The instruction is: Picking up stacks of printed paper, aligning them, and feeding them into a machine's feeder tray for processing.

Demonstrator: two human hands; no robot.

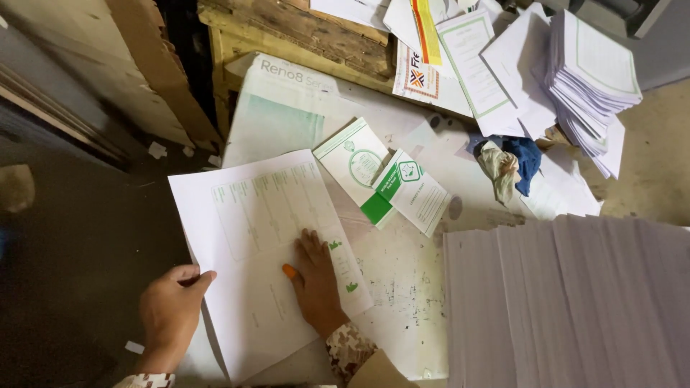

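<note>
A large printed sheet (266, 251) lies flat on the worn white work surface (402, 287), near the person and left of centre, its long axis running from the near edge away and slightly leftward, so that it sits a little skewed to the surface beneath. The right hand (316, 284) rests palm-down on the right half of the sheet, fingers together and pointing far, pressed flat against the paper; something small and orange shows at its thumb side, too small to tell what it is. The left hand (171, 305) sits at the sheet's near left edge, thumb over the paper and fingers curled under, pinching that margin. The left hand is thus at the border while the right is well inside it, both touching the same sheet.

Just beyond the sheet, far and right, lie two folded green-and-white leaflets (384, 183), overlapping. A thick stack of plain sheets (568, 302) fills the near right. Farther off, a crumpled blue and beige cloth (510, 165) lies beside a fanned pile of bordered papers (589, 79)
</note>
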